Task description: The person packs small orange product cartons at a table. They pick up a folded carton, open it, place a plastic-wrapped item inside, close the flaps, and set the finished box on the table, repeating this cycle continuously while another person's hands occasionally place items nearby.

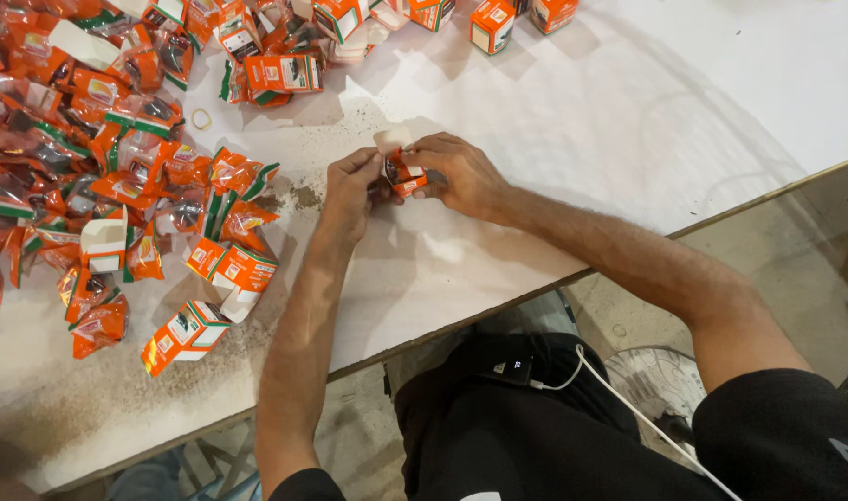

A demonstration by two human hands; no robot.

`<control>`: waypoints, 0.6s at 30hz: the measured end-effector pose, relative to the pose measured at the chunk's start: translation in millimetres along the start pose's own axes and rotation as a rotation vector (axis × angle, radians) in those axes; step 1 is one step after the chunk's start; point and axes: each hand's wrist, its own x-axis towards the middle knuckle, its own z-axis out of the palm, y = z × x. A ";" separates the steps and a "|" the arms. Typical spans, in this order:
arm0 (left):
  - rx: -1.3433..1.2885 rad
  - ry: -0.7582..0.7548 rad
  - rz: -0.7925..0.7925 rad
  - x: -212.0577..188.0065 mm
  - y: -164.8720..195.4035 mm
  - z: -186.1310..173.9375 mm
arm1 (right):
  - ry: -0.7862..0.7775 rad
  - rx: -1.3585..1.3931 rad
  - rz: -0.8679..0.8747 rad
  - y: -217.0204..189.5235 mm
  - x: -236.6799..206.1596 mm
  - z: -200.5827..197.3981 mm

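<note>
Both hands, left hand (352,181) and right hand (459,172), pinch small orange box (405,173) between fingertips (apparently open-flapped).

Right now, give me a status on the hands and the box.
Left hand and right hand both gripping small orange box. White table. Nothing in between.

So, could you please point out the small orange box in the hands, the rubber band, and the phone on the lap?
small orange box (406,173), head view, its orange side between both hands.
rubber band (202,118), head view, its pale ring on the table.
phone (510,369), head view, its dark top face.
</note>
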 end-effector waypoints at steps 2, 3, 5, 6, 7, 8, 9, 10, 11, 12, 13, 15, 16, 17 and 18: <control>0.078 -0.023 -0.030 2.6 -0.3 -0.8 | 0.024 0.045 0.032 -1.0 -1.4 1.4; 0.088 -0.011 -0.021 3.7 -1.3 -0.2 | 0.019 0.079 0.034 -1.2 -1.9 1.4; 0.110 0.015 0.001 5.6 -4.9 3.8 | 0.008 0.146 0.033 -2.2 -2.7 1.6; 0.296 0.064 0.107 6.4 -6.8 6.6 | 0.015 0.158 0.049 -2.8 -2.7 1.9; 0.478 0.116 0.211 7.2 -9.8 11.1 | 0.017 0.169 0.067 -3.5 -3.3 2.2; 0.657 0.172 0.321 7.6 -12.3 15.4 | 0.017 0.177 0.079 -3.6 -3.4 2.3; 0.766 0.213 0.500 6.8 -14.3 19.5 | 0.032 0.178 0.033 -3.6 -3.0 2.3; 0.870 0.249 0.678 4.8 -16.6 23.6 | 0.045 0.179 -0.009 -3.6 -3.7 2.7; 0.970 0.284 0.865 2.7 -16.9 26.3 | 0.057 0.175 -0.057 -2.5 -3.2 2.1; 0.933 0.226 0.815 -0.9 -16.5 27.8 | 0.033 0.185 -0.002 -1.6 -3.4 2.0; 0.897 0.165 0.763 -6.1 -15.1 27.6 | 0.010 0.198 0.056 -1.0 -3.7 2.7; 0.889 0.039 0.786 -16.2 -9.2 24.1 | -0.022 0.261 0.148 0.4 -4.8 3.8; 0.919 -0.029 0.859 -21.1 -4.8 20.3 | -0.029 0.312 0.184 0.7 -5.4 4.5; 0.951 -0.100 0.932 -25.0 -1.7 18.1 | -0.032 0.366 0.218 0.9 -5.7 5.4; 0.978 -0.097 0.930 -28.0 0.7 16.5 | -0.029 0.395 0.206 1.0 -5.6 6.1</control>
